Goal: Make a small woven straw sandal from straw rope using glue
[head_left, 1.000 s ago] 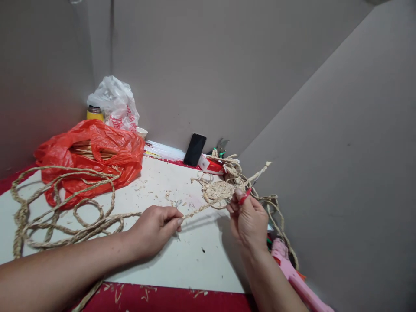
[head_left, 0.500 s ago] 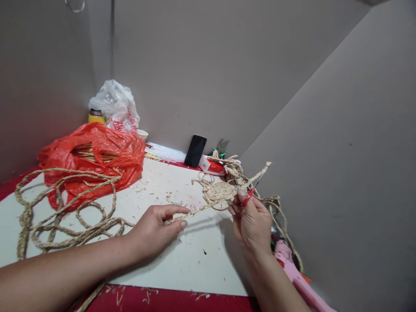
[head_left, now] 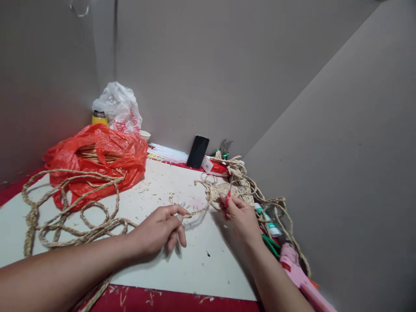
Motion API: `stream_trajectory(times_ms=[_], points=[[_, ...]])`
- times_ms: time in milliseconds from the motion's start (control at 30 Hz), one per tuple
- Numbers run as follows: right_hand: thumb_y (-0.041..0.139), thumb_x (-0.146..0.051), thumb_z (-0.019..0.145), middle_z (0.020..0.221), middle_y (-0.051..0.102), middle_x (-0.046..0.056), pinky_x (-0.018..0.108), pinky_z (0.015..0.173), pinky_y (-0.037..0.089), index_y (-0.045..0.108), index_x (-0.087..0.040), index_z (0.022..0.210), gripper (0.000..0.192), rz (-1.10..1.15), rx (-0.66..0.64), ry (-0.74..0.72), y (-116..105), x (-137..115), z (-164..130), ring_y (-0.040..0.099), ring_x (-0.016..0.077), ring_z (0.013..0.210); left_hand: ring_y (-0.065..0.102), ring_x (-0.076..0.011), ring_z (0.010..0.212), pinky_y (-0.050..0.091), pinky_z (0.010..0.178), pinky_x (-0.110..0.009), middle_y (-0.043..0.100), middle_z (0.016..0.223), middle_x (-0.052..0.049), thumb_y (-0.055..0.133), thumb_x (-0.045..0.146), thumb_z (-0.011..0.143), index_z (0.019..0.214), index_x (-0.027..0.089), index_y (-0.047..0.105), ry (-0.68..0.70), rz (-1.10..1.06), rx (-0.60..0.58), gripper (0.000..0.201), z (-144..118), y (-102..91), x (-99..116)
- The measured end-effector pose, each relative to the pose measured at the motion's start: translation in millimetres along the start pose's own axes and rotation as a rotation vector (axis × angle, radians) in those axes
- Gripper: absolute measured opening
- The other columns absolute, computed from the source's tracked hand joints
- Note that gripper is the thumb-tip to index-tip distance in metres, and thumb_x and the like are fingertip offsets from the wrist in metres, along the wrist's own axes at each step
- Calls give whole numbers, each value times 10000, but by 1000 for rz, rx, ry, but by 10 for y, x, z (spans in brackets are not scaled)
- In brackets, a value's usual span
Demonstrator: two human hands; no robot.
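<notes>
My left hand (head_left: 160,229) pinches a braided straw rope (head_left: 78,225) between thumb and forefinger, just above the white board (head_left: 195,264). The rope runs left into loose loops and right to a small woven straw coil (head_left: 224,190). My right hand (head_left: 240,216) grips small red-handled scissors (head_left: 228,197), their tip pointing up at the coil's near edge. The two hands are about a hand's width apart along the rope.
A red plastic bag (head_left: 100,160) with straw lies at the back left, and behind it a white bag (head_left: 118,106) and a yellow jar (head_left: 99,118). A black phone (head_left: 197,151) leans on the wall. A pink glue gun (head_left: 299,277) lies at the right edge. Grey panels enclose the board.
My right hand has come down and left with the scissors, lowering the coil to the board. My left hand has shifted slightly right, its lower fingers now spread.
</notes>
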State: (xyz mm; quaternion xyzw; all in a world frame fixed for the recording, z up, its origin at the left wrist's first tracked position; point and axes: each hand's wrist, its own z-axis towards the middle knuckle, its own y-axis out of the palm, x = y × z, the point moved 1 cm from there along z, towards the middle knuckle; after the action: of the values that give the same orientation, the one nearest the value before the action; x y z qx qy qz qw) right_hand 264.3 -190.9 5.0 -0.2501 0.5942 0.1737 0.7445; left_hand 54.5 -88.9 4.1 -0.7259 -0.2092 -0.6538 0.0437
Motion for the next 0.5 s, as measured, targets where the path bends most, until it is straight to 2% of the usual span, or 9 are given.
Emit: stream_trajectory(times_ms=[167, 233, 333, 400, 500], points=[[649, -428, 699, 458, 432, -50, 241, 464, 259, 507, -185, 525, 331, -221, -110, -95, 32, -168, -131, 361, 105, 458, 450, -54, 331, 298, 366, -154, 650, 589, -27, 422, 219, 863, 985, 140, 463, -12, -222, 153, 150, 67, -106, 55], [653, -382, 680, 480, 433, -49, 248, 495, 260, 490, -191, 512, 302, -331, -188, -175, 96, -246, -248, 368, 109, 482, 466, -54, 346, 335, 376, -151, 655, 611, -26, 421, 200, 864, 985, 150, 453, -12, -271, 188, 134, 66, -121, 69], [610, -328, 687, 490, 454, -40, 258, 518, 245, 461, -196, 514, 263, -731, -304, -388, 201, -323, -430, 398, 116, 483, 479, -60, 369, 383, 378, -160, 662, 647, -30, 433, 190, 865, 982, 161, 447, 17, -321, 201, 122, 68, -117, 71], [572, -336, 710, 511, 496, -25, 261, 518, 234, 476, -197, 546, 235, -1012, -319, -509, 245, -344, -515, 435, 127, 480, 487, -64, 387, 395, 371, -162, 667, 672, -38, 446, 191, 865, 996, 159, 450, 36, -332, 205, 135, 73, -111, 68], [553, -386, 741, 555, 557, -1, 266, 509, 216, 524, -197, 594, 241, -1212, -316, -585, 262, -358, -567, 489, 148, 484, 502, -66, 408, 404, 377, -160, 673, 693, -47, 457, 186, 864, 1016, 151, 457, 41, -323, 223, 156, 81, -108, 71]])
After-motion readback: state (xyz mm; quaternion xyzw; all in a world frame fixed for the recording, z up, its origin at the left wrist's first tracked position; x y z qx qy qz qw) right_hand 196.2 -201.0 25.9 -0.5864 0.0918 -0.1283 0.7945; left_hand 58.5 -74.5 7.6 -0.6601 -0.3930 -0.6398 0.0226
